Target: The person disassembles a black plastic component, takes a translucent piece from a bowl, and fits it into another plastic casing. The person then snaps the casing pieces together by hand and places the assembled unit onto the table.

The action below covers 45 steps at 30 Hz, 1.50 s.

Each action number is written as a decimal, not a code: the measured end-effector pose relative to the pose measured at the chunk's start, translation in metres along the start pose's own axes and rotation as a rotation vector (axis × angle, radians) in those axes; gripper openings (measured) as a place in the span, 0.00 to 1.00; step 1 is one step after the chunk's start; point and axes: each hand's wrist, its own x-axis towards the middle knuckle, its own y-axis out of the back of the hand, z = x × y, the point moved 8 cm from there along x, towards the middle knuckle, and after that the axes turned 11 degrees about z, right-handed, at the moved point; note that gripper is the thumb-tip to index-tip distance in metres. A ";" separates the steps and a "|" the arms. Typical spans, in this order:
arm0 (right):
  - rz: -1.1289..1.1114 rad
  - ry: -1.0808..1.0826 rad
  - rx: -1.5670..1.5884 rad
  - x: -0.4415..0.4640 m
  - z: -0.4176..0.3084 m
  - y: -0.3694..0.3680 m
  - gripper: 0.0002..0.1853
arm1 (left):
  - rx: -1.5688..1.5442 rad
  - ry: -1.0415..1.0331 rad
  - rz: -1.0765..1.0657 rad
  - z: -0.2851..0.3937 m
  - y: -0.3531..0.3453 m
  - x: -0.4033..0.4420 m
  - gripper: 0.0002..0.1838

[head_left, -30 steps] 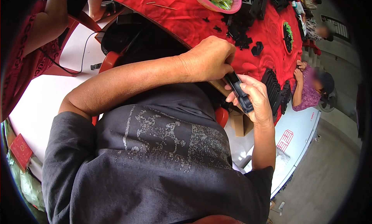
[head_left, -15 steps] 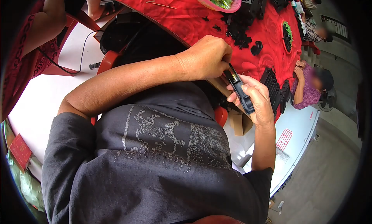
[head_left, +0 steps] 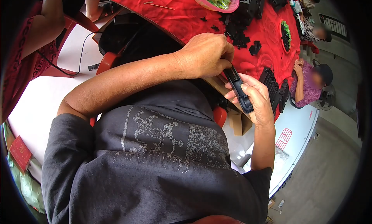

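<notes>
A long, narrow black part (head_left: 239, 90) with an open channel along it slants down to the right, in front of my dark shirt. My right hand (head_left: 259, 96) grips its lower half, with the thumb on top and fingers beneath. At its upper end is my left hand (head_left: 207, 55), closed, back of the hand up and thumb touching the part's tip. The left fingertips are hidden, so what they pinch cannot be made out.
On the red-covered table (head_left: 174, 20) are a pink basket (head_left: 233, 6), small black pieces (head_left: 237, 34), a row of black parts (head_left: 270, 84) and a tray of green pieces (head_left: 286, 35). A co-worker (head_left: 310, 82) sits at right; another person's arm (head_left: 46, 22) is at left.
My left hand has shifted slightly at the part's upper end. A gold-coloured bit seen inside the channel half a second ago no longer shows. The co-worker at right has moved an arm.
</notes>
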 end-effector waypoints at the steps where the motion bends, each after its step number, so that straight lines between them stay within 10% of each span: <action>1: -0.001 0.002 0.003 0.000 0.000 0.000 0.22 | -0.008 0.004 0.008 -0.001 0.000 -0.001 0.09; 45: -0.008 -0.020 0.039 0.002 0.008 -0.009 0.20 | -0.026 0.119 0.203 -0.012 -0.003 -0.018 0.09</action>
